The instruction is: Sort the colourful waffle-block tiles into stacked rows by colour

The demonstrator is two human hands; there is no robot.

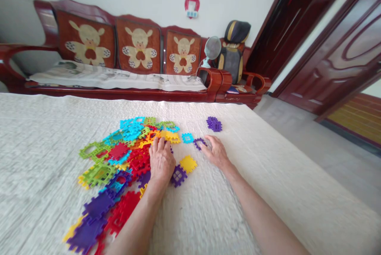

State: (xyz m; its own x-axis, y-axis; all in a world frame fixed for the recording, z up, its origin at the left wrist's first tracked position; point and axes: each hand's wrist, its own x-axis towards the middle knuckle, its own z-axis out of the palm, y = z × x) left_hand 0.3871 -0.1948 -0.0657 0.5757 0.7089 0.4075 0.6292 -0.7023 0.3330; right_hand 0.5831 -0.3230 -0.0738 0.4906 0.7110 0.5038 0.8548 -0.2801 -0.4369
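Observation:
My right hand [216, 152] pinches the edge of a purple frame-shaped interlocking plastic tile [196, 144] between thumb and index finger, at the cloth. My left hand [162, 159] is closed, fingers curled down over the right side of a heap of colourful tiles [139, 162]. A bit of purple shows beside its fingers; what they grip is hidden. Just right of that hand lie a purple window tile [179, 176] and a solid yellow tile [188, 164], touching. A light blue window tile [187, 138] lies left of the purple frame tile.
A small purple stack of tiles [214, 124] sits farther back on the white-covered table [268, 191]. Beyond the table's far edge stand a wooden sofa [133, 93] with bear cushions, a small fan [212, 48] and a chair with a massage pad [232, 62]. Dark doors [333, 56] are at right.

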